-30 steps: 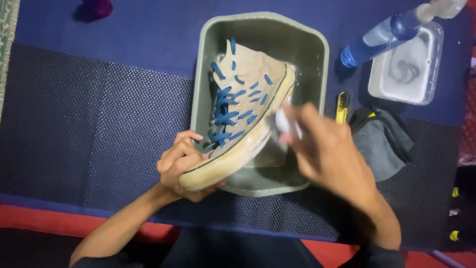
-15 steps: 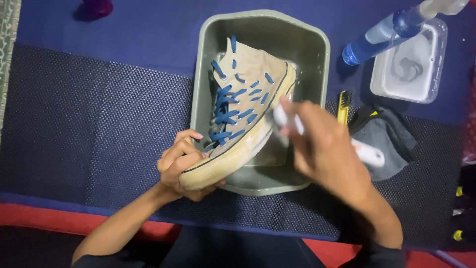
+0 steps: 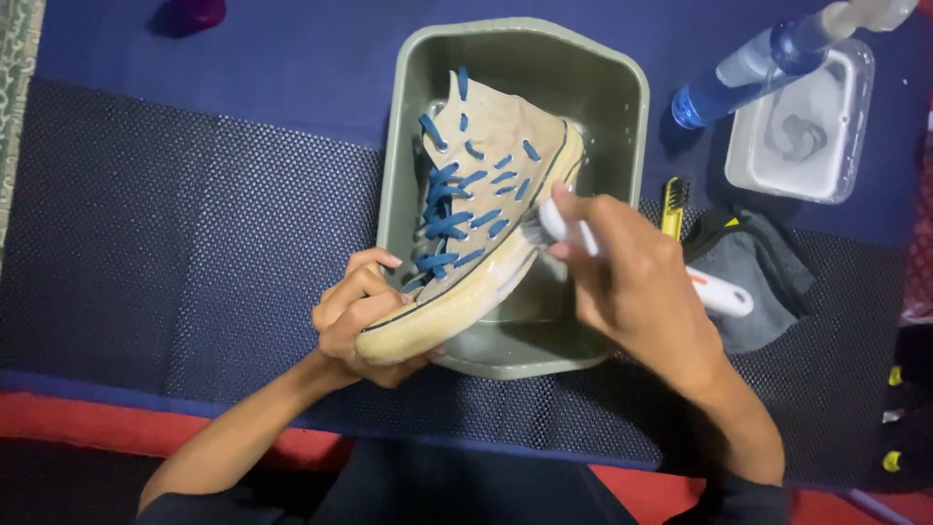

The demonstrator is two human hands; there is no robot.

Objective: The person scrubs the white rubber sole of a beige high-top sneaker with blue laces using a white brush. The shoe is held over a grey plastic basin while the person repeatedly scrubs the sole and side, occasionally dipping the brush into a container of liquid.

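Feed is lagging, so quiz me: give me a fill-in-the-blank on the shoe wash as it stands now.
1. The shoe has laces coloured ____.
2. The left hand holds the shoe by its ____.
3. The right hand presses a white ____ against the shoe's side.
4. The shoe sits over a grey-green ____.

Missing words: blue; toe; brush; tub

Both arms are bare from the fingers all the way back past the elbows, no sleeves showing along them. No rings, no watch, no gloves on the left hand or the right hand. Nails look short and plain. Way back behind the fingers, at the bottom edge, there's dark clothing, shirt or trousers, can't tell which.
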